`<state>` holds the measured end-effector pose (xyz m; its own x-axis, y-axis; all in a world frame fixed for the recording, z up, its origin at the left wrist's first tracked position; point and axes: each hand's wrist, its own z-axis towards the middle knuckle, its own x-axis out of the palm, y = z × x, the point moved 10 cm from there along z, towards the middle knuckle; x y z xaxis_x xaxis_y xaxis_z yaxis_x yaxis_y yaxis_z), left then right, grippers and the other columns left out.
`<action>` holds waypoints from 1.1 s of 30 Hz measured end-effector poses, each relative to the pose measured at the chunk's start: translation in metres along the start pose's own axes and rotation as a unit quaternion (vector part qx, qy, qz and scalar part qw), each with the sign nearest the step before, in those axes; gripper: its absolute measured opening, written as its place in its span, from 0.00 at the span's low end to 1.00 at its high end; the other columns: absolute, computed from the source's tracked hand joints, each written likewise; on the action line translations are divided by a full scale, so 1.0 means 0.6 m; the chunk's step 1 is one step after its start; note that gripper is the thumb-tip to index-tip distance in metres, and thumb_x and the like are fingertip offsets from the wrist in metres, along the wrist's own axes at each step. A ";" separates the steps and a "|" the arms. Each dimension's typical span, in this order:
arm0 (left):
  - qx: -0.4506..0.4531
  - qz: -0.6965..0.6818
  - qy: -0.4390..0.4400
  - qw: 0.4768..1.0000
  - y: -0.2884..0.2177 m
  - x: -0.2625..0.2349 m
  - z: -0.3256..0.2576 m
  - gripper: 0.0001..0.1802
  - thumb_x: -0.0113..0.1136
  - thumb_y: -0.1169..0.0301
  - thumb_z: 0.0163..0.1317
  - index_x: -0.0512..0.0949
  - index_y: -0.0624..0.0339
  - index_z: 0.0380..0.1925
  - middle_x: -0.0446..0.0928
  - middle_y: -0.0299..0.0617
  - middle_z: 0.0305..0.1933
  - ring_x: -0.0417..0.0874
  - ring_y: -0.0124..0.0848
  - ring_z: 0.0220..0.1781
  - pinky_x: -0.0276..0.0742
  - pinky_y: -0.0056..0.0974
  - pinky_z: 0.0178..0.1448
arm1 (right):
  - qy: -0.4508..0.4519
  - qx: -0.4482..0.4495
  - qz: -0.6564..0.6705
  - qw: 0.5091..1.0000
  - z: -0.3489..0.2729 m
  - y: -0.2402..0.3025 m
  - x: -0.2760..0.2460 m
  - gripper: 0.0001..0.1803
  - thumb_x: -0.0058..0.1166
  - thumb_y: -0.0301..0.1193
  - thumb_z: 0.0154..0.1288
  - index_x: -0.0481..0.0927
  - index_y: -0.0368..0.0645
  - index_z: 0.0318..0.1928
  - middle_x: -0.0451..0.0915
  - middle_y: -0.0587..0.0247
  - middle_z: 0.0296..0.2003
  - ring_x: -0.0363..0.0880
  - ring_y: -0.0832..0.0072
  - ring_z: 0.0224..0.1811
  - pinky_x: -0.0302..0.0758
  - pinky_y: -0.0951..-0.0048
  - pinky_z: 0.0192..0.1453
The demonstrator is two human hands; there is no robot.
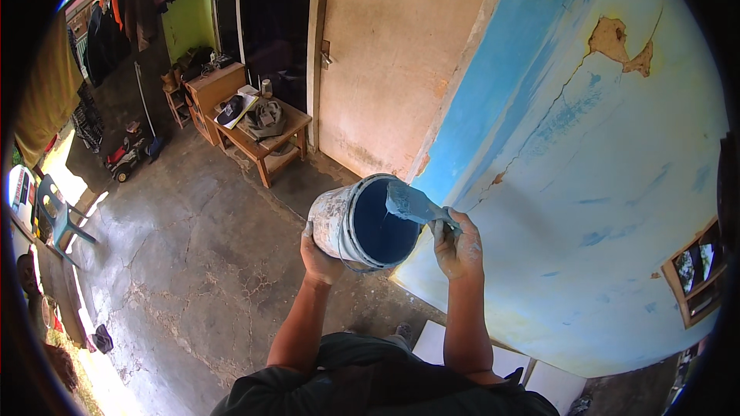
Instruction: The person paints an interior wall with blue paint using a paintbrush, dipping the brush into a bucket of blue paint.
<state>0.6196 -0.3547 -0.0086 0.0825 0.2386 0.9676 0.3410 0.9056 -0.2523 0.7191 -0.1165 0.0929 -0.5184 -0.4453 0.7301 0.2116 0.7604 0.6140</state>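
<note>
Blue paint filling bucket; we're gripping it in left hand, tilting mouth toward right hand, which is clasping brush for loading.

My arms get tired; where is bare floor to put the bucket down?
The concrete floor left of the bucket, between the wooden table and your legs, is bare. By the blue wall, white tiles take the floor. The far corner around the table is crowded.
</note>
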 end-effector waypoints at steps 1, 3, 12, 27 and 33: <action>-0.002 -0.001 0.002 1.000 0.005 0.006 -0.001 0.32 0.41 0.51 0.78 0.72 0.61 0.71 0.77 0.47 0.73 0.77 0.45 0.73 0.67 0.51 0.79 | 0.000 -0.003 0.000 1.000 0.002 0.003 -0.005 0.13 0.65 0.26 0.67 0.78 0.33 0.45 0.83 0.50 0.45 0.87 0.64 0.44 0.90 0.84 0.40; 0.003 0.011 -0.004 1.000 0.009 0.010 -0.001 0.32 0.39 0.51 0.79 0.72 0.61 0.71 0.77 0.46 0.72 0.77 0.44 0.73 0.68 0.51 0.79 | -0.024 0.012 0.047 0.999 0.003 -0.002 -0.016 0.13 0.63 0.27 0.69 0.77 0.30 0.45 0.82 0.47 0.45 0.87 0.63 0.44 0.91 0.85 0.38; -0.049 -0.038 0.020 0.998 0.043 0.017 0.006 0.31 0.40 0.51 0.79 0.73 0.59 0.70 0.77 0.44 0.72 0.77 0.43 0.73 0.68 0.51 0.79 | -0.027 0.060 0.098 0.993 -0.023 -0.016 -0.018 0.15 0.59 0.29 0.75 0.77 0.25 0.48 0.82 0.46 0.46 0.88 0.60 0.45 0.93 0.82 0.41; -0.076 -0.060 0.050 0.994 0.076 0.070 -0.001 0.34 0.33 0.50 0.80 0.70 0.60 0.73 0.74 0.45 0.75 0.74 0.45 0.76 0.65 0.52 0.81 | 0.057 0.023 0.146 0.987 -0.032 0.049 0.022 0.16 0.63 0.27 0.73 0.78 0.28 0.53 0.82 0.45 0.51 0.88 0.60 0.49 0.93 0.78 0.49; -0.180 -0.089 0.120 0.972 0.146 0.213 -0.024 0.35 0.27 0.51 0.80 0.66 0.58 0.76 0.67 0.49 0.79 0.71 0.50 0.78 0.67 0.59 0.80 | 0.177 -0.135 0.002 0.975 -0.091 0.224 0.141 0.11 0.63 0.18 0.68 0.79 0.35 0.49 0.83 0.50 0.50 0.88 0.64 0.49 0.92 0.77 0.53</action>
<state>0.6736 -0.2499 0.0930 0.1946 -0.0384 0.9801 0.6717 0.7334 -0.1046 0.7487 -0.0780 0.2536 -0.2093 -0.6141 0.7610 0.4475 0.6318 0.6329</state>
